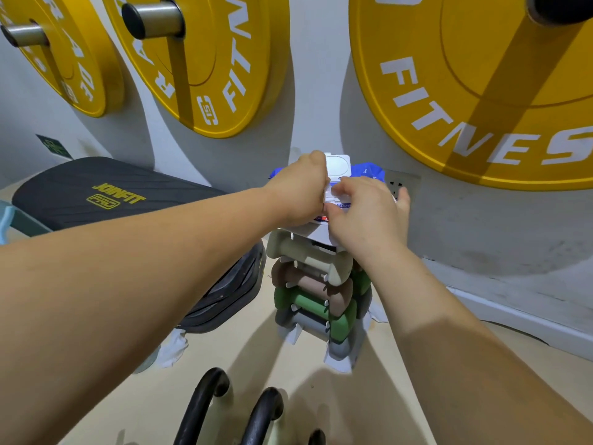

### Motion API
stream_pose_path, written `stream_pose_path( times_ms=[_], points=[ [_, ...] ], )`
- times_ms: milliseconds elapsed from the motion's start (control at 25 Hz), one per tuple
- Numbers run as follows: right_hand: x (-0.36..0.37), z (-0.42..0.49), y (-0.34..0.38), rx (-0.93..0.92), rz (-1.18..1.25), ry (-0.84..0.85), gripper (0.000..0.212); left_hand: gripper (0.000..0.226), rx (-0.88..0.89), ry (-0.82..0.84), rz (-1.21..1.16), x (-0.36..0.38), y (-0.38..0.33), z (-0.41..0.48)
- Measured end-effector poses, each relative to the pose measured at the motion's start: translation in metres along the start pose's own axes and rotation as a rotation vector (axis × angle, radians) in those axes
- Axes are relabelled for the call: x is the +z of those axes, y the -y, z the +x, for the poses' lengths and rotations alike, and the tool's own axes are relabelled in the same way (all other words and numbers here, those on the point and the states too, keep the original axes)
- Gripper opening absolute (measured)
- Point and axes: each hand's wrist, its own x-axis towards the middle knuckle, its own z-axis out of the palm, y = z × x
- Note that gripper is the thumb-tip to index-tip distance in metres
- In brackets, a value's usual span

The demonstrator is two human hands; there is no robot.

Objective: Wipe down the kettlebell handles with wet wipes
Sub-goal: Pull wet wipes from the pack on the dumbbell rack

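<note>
A blue pack of wet wipes (369, 171) with a white flip lid (337, 162) standing open rests on top of a small dumbbell rack (316, 284). My left hand (296, 187) holds the pack at the lid's left side. Over the pack's opening, my right hand (365, 207) has its fingers pinched at a white wipe (330, 191). Two black kettlebell handles (205, 406) (261, 415) curve up from the bottom edge, and a third shows as a small tip (317, 437).
Yellow weight plates (481, 91) (205, 69) hang on wall pegs above. A black padded bench (96, 191) stands at left, with black plates (224, 293) leaning beside the rack. A wall socket (399, 184) sits behind my right hand. Crumpled white wipes (173, 348) lie on the beige floor.
</note>
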Motion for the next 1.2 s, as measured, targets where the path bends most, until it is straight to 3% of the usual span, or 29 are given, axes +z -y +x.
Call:
stream_pose_path(
  times_ms=[120,280,440,560,640,920,1040,1200],
  points=[
    [0.003,0.001,-0.004,0.028,0.031,-0.034,0.023,0.005,-0.142,-0.07,-0.29,-0.008,0.005,0.003],
    [0.005,0.002,-0.009,0.057,0.09,-0.039,0.023,0.029,-0.356,-0.061,-0.615,-0.014,0.009,0.01],
    [0.006,0.002,-0.01,0.095,0.152,-0.011,0.024,0.034,-0.279,-0.174,-0.638,-0.011,0.017,0.004],
    [0.005,0.003,-0.011,0.099,0.179,0.004,0.029,0.042,-0.128,-0.145,-0.357,-0.008,0.02,-0.006],
    [0.005,0.003,-0.01,0.095,0.169,0.02,0.036,0.036,-0.128,-0.108,-0.255,-0.005,0.016,-0.005],
    [0.001,0.002,-0.01,0.097,0.176,0.067,0.041,0.026,-0.243,-0.109,-0.441,0.001,0.012,0.005],
    [0.0,0.002,-0.009,0.096,0.183,0.065,0.041,0.007,-0.161,-0.108,-0.451,0.0,0.013,0.003],
    [-0.002,0.002,-0.009,0.096,0.179,0.098,0.041,0.012,-0.047,-0.183,-0.407,-0.002,0.017,0.002]
  ],
)
